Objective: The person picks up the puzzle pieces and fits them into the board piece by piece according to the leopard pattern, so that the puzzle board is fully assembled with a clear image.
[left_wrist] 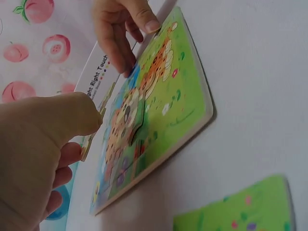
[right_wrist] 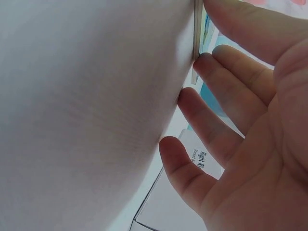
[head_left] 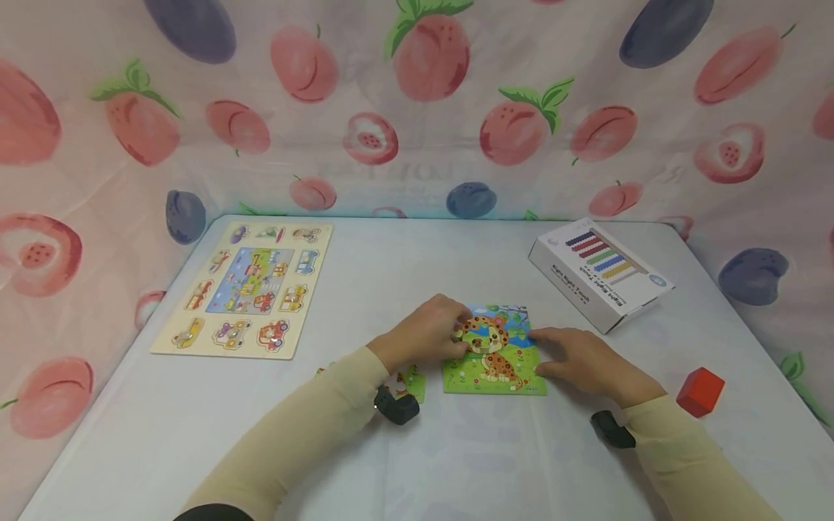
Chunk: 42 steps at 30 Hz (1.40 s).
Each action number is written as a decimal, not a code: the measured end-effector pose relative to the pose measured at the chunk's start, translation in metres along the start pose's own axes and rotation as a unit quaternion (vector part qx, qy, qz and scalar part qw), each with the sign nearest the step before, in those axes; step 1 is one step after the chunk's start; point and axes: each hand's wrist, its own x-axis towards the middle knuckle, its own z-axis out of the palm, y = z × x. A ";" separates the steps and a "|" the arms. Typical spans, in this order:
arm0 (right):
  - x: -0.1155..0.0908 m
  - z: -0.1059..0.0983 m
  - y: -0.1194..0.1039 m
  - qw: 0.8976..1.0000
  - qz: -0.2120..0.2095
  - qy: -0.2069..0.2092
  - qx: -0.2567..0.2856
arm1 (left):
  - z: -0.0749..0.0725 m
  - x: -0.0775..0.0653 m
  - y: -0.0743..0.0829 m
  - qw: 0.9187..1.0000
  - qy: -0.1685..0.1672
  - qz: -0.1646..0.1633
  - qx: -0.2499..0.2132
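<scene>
Square leopard jigsaw puzzle with a flat wooden board and a green-and-blue printed picture (head_left: 469,378) is lying mid-bench, between the two hands. White cloth-covered bench (head_left: 365,275) is carrying everything.

Progress: looking well along, by judgement. Leopard body, grass and most of the blue background are showing in place. The spotted leopard-face piece (left_wrist: 131,113) is sitting proud of the board, its edge lifting and throwing a dark gap, so that spot isn't counting as finished. One thin printed wooden puzzle piece (left_wrist: 87,145) is staying out of the board, so placing it is counting as left. Its printed side is mostly hiding; exact slot, cannot tell.

Left hand (head_left: 426,329): thumb and index finger are closing on that thin piece, holding it on edge above the board's left part; other fingers are curling loosely below.

Right hand (head_left: 583,359): fingers are spreading, slightly bent, gripping nothing; thumb and fingertips are touching the board's right edge, apparently steadying it.

A green flower-printed flat panel (left_wrist: 240,209) is lying just left of the puzzle, partly hiding under the left sleeve; whether it's belonging to this puzzle, cannot tell.

Well apart, not being handled: pale wooden vehicle puzzle board (head_left: 301,278) at far left, white cardboard box with coloured stripes (head_left: 586,286) behind the right hand, red block (head_left: 700,393) beside the right sleeve.
</scene>
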 end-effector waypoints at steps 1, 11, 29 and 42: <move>0.000 0.000 0.000 1.000 0.000 0.000 -0.001 | 0.001 0.001 0.002 1.000 -0.002 -0.001 0.000; 0.001 0.000 0.001 1.000 -0.003 0.000 -0.004 | 0.012 0.013 0.016 1.000 -0.010 -0.001 -0.001; -0.001 -0.002 0.000 1.000 -0.012 0.002 0.006 | 0.030 0.031 0.028 0.999 -0.012 0.000 0.031; 0.000 0.000 0.003 1.000 -0.016 0.010 0.008 | 0.037 0.034 0.033 0.999 -0.005 0.008 0.037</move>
